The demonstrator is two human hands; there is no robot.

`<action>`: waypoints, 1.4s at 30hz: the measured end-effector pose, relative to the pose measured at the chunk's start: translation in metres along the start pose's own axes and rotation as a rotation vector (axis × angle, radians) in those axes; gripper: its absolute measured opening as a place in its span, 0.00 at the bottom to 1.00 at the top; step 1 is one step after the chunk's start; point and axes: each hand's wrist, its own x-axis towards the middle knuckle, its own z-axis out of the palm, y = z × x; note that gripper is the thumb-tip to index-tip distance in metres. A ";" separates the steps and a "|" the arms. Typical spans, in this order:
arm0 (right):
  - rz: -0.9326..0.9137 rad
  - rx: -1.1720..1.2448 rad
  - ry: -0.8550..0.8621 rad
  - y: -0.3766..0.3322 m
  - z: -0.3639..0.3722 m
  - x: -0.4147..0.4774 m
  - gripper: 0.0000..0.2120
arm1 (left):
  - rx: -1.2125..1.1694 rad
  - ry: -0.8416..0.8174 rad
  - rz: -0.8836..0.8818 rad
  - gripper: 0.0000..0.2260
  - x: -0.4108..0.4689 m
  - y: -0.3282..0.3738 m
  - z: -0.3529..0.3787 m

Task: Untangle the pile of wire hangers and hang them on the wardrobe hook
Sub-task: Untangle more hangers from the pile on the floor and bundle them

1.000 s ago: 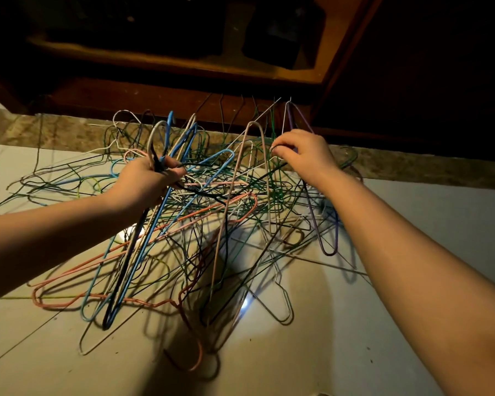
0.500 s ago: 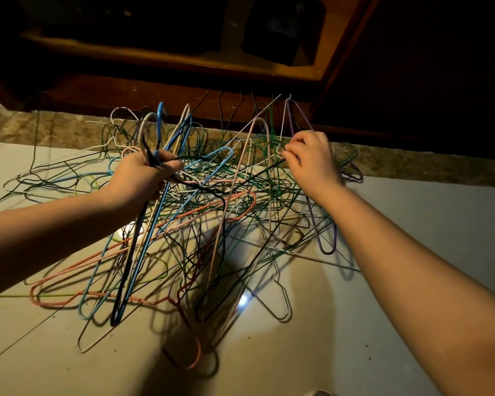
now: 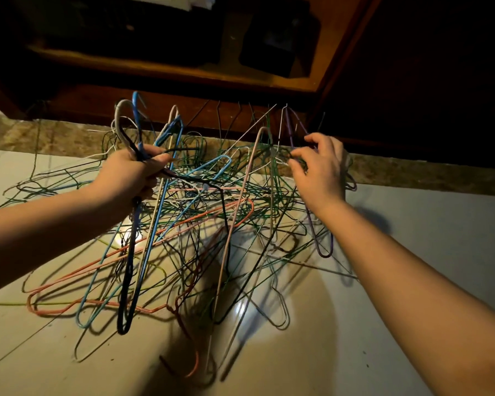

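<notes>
Left hand [image 3: 132,175]: fist tight round the necks of a few hangers [image 3: 130,252] (blue, black, pale). You hold them up off the floor [image 3: 412,224], probably to show what snags them. Hooks point up toward the wardrobe [image 3: 183,110]. Long axes run down and toward you, low ends in the pile [image 3: 212,210], which sprawls on the floor between your arms. Right hand [image 3: 319,172]: at the pile's far right by the purple hanger [image 3: 310,221], fingers loosely curled among green wires, likely working a snag. Can't tell whether it pinches one.

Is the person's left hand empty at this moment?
No, the left hand grips a bunch of black, blue and white wire hangers by their necks, beside the tangled pile.
</notes>
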 end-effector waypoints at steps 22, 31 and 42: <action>0.361 0.633 -0.661 -0.041 0.018 -0.014 0.16 | 0.003 0.109 0.024 0.10 0.008 0.001 -0.042; 0.286 0.675 -0.865 -0.050 0.008 -0.012 0.05 | 0.025 0.084 0.017 0.04 0.005 -0.003 -0.059; 0.289 0.528 -0.665 -0.023 0.017 -0.021 0.07 | -0.022 0.113 0.001 0.07 0.014 -0.008 -0.076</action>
